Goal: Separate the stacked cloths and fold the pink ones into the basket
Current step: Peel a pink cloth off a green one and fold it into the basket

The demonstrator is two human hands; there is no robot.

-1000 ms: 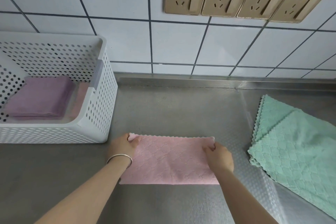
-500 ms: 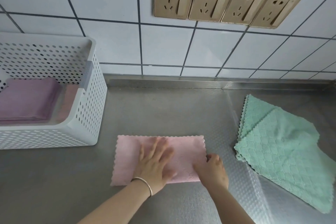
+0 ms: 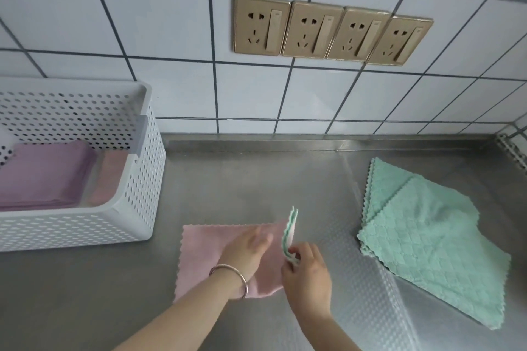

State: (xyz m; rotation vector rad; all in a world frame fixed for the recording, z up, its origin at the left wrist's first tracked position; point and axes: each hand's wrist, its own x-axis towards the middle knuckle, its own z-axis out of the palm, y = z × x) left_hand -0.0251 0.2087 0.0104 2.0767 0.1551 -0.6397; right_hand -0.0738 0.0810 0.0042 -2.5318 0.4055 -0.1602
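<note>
Pink cloth, already folded to a long strip, lies on the steel counter near its front edge, just right of the white perforated basket. My left hand, fingers straight and spread, presses flat on the middle of the strip, where half a second ago it had only just come down. My right hand pinches the strip's right end between thumb and fingertips and has raised it upright off the counter, showing a mint-green reverse; a second ago both hands were still setting the far corners of the first fold. I judge this to be the start of the second fold: the lifted end should travel leftward over the pressing hand's line, which must withdraw before the layers meet. Inside the basket rest folded mauve cloths at the left and a folded pink cloth beside them, so earlier pieces are done. Green cloths lie in a loose pile at the right, well apart from the hands. Four brass-coloured sockets sit on the tiled wall at the far side.
</note>
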